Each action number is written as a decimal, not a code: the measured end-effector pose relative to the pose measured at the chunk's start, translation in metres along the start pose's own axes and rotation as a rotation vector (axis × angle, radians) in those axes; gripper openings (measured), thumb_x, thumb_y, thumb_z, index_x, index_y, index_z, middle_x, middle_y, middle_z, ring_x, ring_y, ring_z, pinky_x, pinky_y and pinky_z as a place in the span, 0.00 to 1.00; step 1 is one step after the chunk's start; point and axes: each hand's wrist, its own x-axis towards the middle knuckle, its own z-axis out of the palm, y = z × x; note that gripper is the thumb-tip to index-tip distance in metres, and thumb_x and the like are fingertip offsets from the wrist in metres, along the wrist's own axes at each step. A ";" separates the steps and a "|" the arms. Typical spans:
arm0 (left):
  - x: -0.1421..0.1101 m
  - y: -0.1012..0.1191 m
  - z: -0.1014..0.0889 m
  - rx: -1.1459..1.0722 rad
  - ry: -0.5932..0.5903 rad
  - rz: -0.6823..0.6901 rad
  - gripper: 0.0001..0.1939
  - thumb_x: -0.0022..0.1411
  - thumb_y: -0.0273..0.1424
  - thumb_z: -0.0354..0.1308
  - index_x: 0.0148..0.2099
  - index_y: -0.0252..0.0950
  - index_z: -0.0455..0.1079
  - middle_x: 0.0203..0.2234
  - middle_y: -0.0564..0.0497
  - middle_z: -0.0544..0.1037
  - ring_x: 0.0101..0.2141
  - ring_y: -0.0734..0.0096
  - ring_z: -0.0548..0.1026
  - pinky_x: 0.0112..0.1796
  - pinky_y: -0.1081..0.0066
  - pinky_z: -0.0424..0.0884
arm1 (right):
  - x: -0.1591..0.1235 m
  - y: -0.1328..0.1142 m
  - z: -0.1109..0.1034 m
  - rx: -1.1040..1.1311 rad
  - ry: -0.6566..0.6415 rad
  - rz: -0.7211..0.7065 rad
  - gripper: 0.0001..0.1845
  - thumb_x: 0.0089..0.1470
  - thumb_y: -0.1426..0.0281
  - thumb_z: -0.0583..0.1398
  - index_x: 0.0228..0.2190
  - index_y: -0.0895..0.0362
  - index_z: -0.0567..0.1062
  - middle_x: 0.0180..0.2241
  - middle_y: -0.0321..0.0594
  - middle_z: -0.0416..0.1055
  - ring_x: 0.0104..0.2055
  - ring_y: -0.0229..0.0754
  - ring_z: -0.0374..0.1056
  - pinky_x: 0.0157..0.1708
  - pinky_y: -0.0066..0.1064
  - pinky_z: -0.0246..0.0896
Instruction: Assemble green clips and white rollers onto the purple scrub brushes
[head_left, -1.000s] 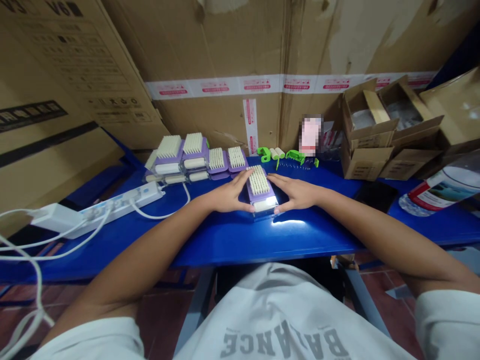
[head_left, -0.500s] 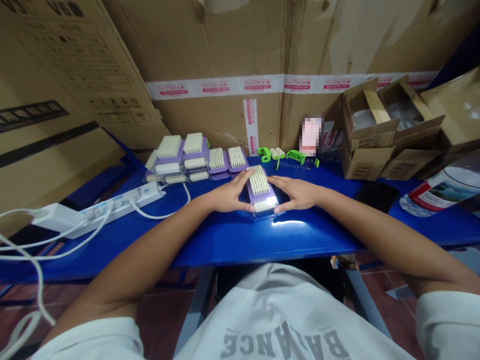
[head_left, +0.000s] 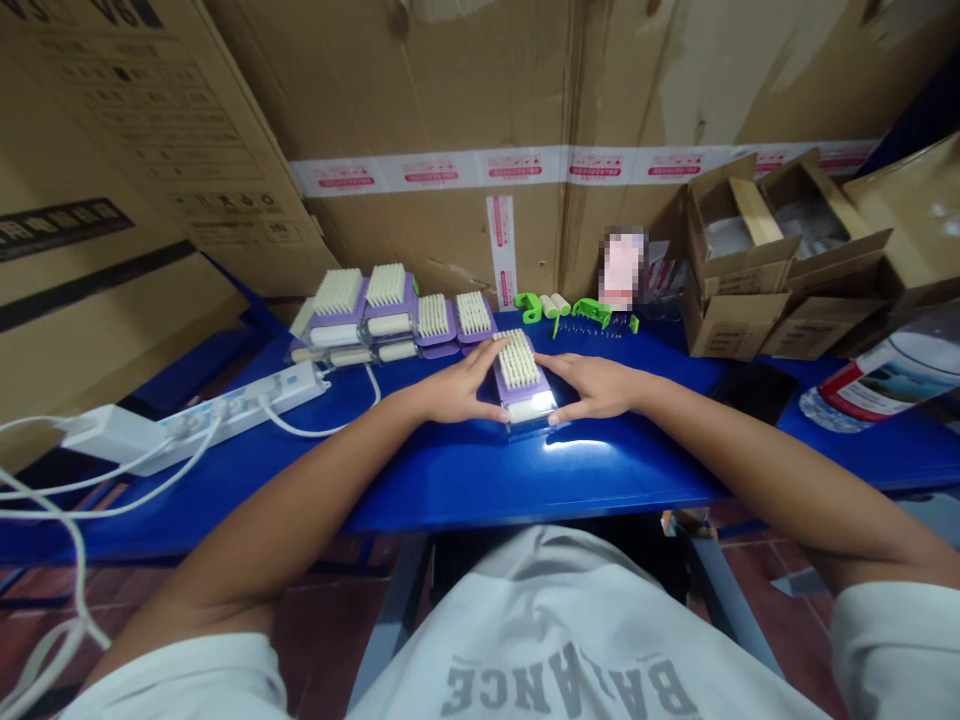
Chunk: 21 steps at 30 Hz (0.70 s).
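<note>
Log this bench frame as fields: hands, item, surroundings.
item: purple brush, pale bristles up, on a clear plastic case
left hand: against the brush's left side
right hand: at its right side, fingertips by the case
surface: blue bench
behind left: similar brushes, in a group
behind right: green plastic parts
far left: power strip
far right: cardboard boxes
</note>
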 end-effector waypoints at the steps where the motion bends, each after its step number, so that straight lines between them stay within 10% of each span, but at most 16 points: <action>1: 0.000 0.000 0.000 0.000 0.003 0.002 0.72 0.55 0.66 0.67 0.82 0.42 0.28 0.81 0.36 0.34 0.78 0.37 0.36 0.75 0.43 0.43 | 0.000 0.000 0.000 -0.007 0.000 -0.003 0.64 0.58 0.39 0.66 0.77 0.62 0.50 0.73 0.67 0.58 0.72 0.69 0.61 0.67 0.61 0.61; 21: 0.000 0.003 -0.002 -0.006 0.000 0.009 0.71 0.55 0.68 0.65 0.82 0.39 0.30 0.80 0.36 0.35 0.78 0.39 0.38 0.75 0.45 0.42 | 0.000 0.000 0.000 -0.073 0.022 -0.035 0.61 0.60 0.36 0.62 0.76 0.62 0.51 0.69 0.67 0.66 0.66 0.67 0.70 0.60 0.58 0.68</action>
